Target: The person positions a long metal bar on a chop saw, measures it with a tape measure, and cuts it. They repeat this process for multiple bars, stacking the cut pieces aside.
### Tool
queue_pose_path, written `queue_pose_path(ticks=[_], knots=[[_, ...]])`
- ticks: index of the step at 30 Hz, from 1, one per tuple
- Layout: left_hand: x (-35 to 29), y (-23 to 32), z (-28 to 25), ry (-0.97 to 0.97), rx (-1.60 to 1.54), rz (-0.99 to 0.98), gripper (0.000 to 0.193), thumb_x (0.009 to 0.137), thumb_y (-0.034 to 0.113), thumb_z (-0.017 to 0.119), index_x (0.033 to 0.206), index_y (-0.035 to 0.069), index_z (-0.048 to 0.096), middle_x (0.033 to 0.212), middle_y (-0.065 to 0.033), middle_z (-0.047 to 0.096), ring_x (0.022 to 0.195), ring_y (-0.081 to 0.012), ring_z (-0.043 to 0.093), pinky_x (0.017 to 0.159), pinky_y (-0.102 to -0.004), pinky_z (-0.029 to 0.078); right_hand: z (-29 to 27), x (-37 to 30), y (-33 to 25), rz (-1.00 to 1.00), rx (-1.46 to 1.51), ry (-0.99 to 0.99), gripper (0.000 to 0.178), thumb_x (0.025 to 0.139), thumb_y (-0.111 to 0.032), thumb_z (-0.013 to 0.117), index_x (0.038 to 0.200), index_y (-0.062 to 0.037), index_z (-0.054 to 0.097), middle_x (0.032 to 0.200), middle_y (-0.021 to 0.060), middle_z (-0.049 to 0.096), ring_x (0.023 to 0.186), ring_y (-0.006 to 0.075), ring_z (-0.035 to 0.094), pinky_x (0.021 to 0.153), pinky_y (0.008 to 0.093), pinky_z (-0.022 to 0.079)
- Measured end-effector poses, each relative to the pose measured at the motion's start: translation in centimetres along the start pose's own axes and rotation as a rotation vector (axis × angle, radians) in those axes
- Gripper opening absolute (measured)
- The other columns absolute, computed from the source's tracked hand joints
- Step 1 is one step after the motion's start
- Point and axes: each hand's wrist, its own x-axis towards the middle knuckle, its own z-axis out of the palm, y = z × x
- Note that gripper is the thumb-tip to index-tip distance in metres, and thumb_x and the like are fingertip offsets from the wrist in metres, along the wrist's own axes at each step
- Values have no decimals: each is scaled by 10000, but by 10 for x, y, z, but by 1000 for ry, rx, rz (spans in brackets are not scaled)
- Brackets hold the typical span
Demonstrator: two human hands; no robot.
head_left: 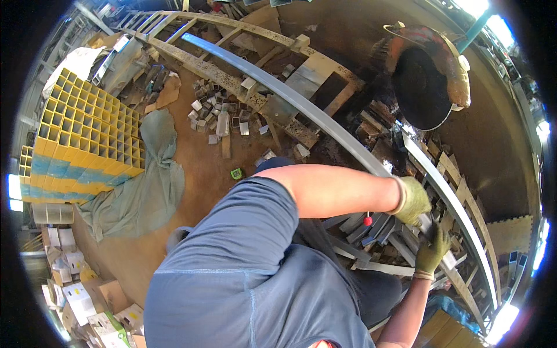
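Note:
A long grey square metal tube runs from the upper left down to the right in front of me. My left hand, in an olive-green work glove, closes over this tube near its lower right stretch. Just below it, my right hand, gloved alike, is closed beside the tube. Something small and dark shows at its fingers; I cannot make out what it is. A red ball knob stands left of my left hand. Beyond both hands lies a second, bright metal bar.
A long rusty ladder-like frame carries the tube. A large round dark machine with an orange-red housing stands at the upper right. Cut tube pieces and a green tape measure lie on the floor. Yellow square tubes are stacked left, above cardboard boxes.

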Motion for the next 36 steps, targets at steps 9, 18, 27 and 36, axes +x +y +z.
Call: queue_pose_path(ticks=[9,18,27,36], knots=[[-198,-157,0,569,140,-82,721,973,541,858,1447,14,730,1443,-237,754,1346,-444,705,1198,-551,538,-26,6,58,71,186,-124,633,820,-93,918,1424,-27,738,1386,199,748,1320,437,668,1165,515,517],[-266,-204,-43,324,364,-491,592,853,258,930,1405,113,771,1410,-156,756,1369,-403,661,1192,-538,509,-28,13,114,173,277,-123,648,867,-16,881,1494,-62,725,1481,166,734,1382,371,689,1209,458,533],[-250,-179,-3,321,390,-401,595,880,318,915,1418,110,765,1377,-104,765,1317,-365,691,1181,-514,507,16,-43,165,339,423,-190,728,902,101,737,1611,-31,637,1630,188,652,1514,332,618,1270,406,491],[-268,-163,32,673,405,-368,638,1022,355,810,1614,168,660,1605,-97,680,1562,-334,556,1369,-553,332,14,-19,105,196,15,-211,751,930,6,726,1662,-29,566,1677,248,566,1575,433,533,1333,507,438]])
